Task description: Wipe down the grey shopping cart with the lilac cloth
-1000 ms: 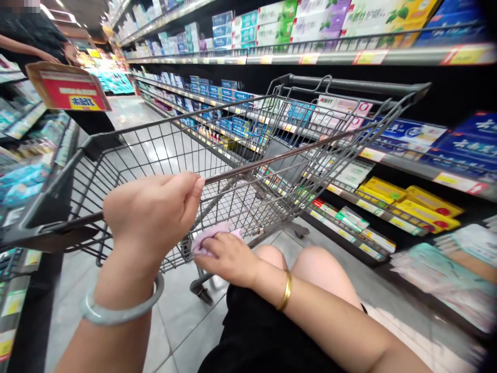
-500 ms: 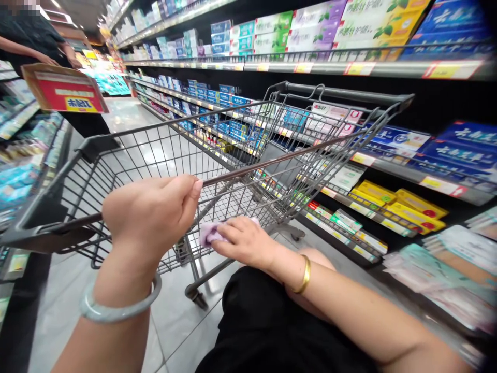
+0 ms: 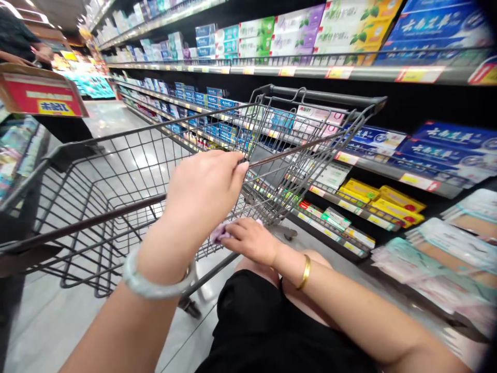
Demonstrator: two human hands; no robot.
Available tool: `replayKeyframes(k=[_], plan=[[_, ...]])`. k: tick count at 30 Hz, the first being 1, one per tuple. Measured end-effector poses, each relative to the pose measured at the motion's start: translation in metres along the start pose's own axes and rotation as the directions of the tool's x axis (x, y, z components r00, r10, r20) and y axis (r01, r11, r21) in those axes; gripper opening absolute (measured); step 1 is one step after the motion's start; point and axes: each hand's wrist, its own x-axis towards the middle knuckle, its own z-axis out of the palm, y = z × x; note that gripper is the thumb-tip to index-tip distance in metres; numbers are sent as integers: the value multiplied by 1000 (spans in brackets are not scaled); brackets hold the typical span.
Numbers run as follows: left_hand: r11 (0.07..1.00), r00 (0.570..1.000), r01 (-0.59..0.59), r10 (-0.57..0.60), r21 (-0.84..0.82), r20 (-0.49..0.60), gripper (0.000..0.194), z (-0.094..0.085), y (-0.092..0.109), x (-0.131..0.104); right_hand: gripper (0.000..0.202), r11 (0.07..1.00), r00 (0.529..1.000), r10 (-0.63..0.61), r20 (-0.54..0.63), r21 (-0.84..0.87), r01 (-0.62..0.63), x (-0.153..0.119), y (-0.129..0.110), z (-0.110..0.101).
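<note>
A grey wire shopping cart [image 3: 128,147] stands in front of me, with a brown top rail [image 3: 97,218] on its near side. My left hand [image 3: 205,189], a pale bangle on its wrist, is closed around that rail near its middle. Lower and to the right, my right hand [image 3: 254,239] presses a crumpled light purple cloth [image 3: 220,234] against the cart's near wire side. Its fingers are bent over the cloth, and a gold bracelet [image 3: 306,272] circles that wrist. The cart's basket shows bare wire.
Shelves of boxed goods [image 3: 295,33] run along the right side. Yellow boxes [image 3: 361,189] sit on a low shelf, and plastic packs [image 3: 438,269] hang at the lower right. At the upper left, a person in dark clothes [image 3: 15,33] stands behind a red sign [image 3: 42,98].
My left hand has slid along the rail to the right, closer to my right hand. My right hand and the cloth have shifted slightly right. The view has turned a little.
</note>
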Motion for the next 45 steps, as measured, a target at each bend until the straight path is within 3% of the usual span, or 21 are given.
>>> replayKeyframes(k=[2,4,8,10,15,19,22,24,28,29,31,35,37,39,43,45], plan=[[999,995,10,-15,52,94,43,7,11,15,19,1000,1000,26,-13,-8,-26,-5,7,-2],[992,986,18,-37,121,160,49,14,16,23,18,994,985,110,-130,-10,-112,-5,22,-13],[976,992,28,-53,216,113,62,25,15,22,20,962,894,263,-362,28,-272,8,53,-39],[966,996,28,-50,259,79,66,27,14,18,21,949,868,309,-388,65,-309,12,57,-41],[948,997,-4,-22,318,76,69,29,11,13,16,953,874,300,-382,159,-257,11,47,-34],[938,1000,-3,-2,347,13,67,32,5,11,18,945,761,326,-561,181,-272,18,68,-58],[932,1000,-16,20,363,-8,62,35,-1,9,21,920,692,389,-608,223,-321,20,85,-70],[932,999,-23,29,362,-13,61,35,-4,9,22,912,707,409,-577,227,-342,14,83,-63],[935,999,-18,30,355,-28,61,35,-13,10,17,950,864,310,-396,112,-290,-5,56,-35],[936,999,-18,29,351,-24,61,34,-15,10,16,958,884,286,-371,86,-273,-8,51,-31],[942,1000,-17,25,336,-19,62,33,-19,11,17,955,870,293,-397,80,-285,-12,47,-32],[953,999,-24,35,303,-32,62,32,-27,11,22,918,737,384,-557,144,-369,-7,68,-60],[954,998,-32,48,298,-46,61,32,-29,11,23,912,702,383,-600,129,-388,-4,79,-71],[954,996,-44,63,298,-55,61,33,-31,10,24,912,718,379,-584,106,-396,-6,80,-72],[952,994,-53,79,302,-74,60,35,-33,8,19,933,836,357,-416,108,-344,-18,65,-57],[953,994,-54,81,298,-80,60,36,-33,7,19,932,843,361,-398,123,-341,-23,63,-56]])
